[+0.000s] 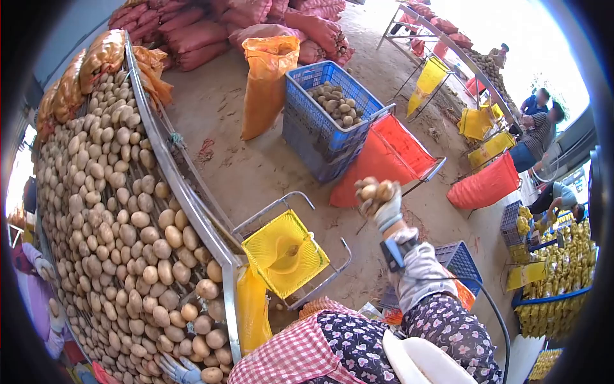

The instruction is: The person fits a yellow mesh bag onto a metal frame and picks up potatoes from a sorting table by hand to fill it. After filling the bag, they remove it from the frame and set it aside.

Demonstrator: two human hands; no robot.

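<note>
My right hand [387, 211], in a pale glove and blurred, is stretched out and closed around several potatoes [374, 191]. It is in front of an open red mesh bag [384, 160] held on a metal frame. My left hand [181, 370], in a light blue glove, rests among the potatoes [128, 224] on the sloping sorting table, at the bottom of the view. Its fingers look stretched out and apart. Between the table and my right arm, a yellow mesh bag [281, 246] hangs open on a metal stand, with something small and brownish at its bottom.
A blue crate [326, 134] with potatoes stands beside an orange sack [268, 89]. The metal table rim [173, 173] runs along my left. Full red sacks [198, 38] are piled behind. Co-workers [540, 134] are at the right; another person's gloved hand [45, 269] is across the table.
</note>
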